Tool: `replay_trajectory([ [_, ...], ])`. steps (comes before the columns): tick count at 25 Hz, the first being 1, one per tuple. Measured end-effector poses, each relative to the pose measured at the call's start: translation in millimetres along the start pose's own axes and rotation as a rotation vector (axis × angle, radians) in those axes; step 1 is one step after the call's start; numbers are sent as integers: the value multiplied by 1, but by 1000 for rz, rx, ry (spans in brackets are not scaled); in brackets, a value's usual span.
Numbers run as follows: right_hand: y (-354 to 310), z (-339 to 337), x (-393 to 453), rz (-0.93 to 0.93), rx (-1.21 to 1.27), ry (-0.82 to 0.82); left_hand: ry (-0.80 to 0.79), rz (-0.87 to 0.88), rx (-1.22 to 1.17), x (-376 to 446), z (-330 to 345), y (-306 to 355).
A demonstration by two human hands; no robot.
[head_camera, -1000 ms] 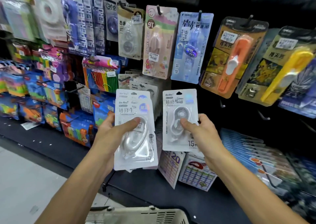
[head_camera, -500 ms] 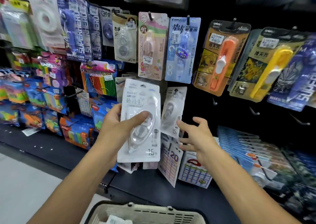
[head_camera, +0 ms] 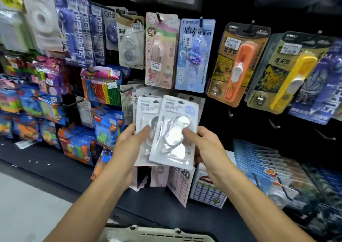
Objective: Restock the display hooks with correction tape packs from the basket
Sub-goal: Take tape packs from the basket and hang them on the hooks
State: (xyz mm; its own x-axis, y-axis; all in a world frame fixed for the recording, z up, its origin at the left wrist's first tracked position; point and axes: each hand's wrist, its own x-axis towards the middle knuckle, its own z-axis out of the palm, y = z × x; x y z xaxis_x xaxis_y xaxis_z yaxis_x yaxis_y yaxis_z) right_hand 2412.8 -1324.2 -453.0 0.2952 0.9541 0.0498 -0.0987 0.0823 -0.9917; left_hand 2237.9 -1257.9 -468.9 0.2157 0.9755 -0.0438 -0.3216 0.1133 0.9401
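My left hand grips a small stack of white correction tape packs in front of the display wall. My right hand pinches the front pack of that stack, which is tilted to the right and fanned away from the others. Behind the stack, more white packs of the same kind hang on a hook; the hook itself is hidden. The beige basket sits at the bottom edge, only its rim showing.
The black pegboard holds other hanging packs: a pink one, a light blue one, orange and yellow cutters. Bare hooks stick out to the right. Blue packets lie on the lower shelf. Pale floor lies at the left.
My right hand let go of the pack it had put on the hook, came back left and took hold of the front pack in my left hand's stack. The view tilted down slightly.
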Motion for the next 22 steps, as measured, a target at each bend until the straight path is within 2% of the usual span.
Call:
replay_trajectory([
  [4, 5, -15, 9, -42, -326, 153, 107, 39, 39, 5, -9, 2],
  [9, 11, -23, 6, -146, -357, 134, 167, 124, 19, 8, -20, 11],
  [12, 18, -21, 11, -105, -405, 209, 168, 128, -17, 8, -22, 11],
  [15, 14, -12, 16, 61, -229, 300, 139, 134, 19, 6, -17, 4],
  [17, 13, -10, 16, 45, -321, 309, 116, 134, 29, 6, -12, -1],
  [19, 16, -8, 14, -29, -318, 184, 60, 130, 72, 7, -5, -3],
  [21, 16, 1, 8, 38, -112, -73, -95, 140, 144, 9, 4, -4],
  [22, 17, 4, 7, 60, -50, -144, -173, 146, 183, 9, 8, -5],
])
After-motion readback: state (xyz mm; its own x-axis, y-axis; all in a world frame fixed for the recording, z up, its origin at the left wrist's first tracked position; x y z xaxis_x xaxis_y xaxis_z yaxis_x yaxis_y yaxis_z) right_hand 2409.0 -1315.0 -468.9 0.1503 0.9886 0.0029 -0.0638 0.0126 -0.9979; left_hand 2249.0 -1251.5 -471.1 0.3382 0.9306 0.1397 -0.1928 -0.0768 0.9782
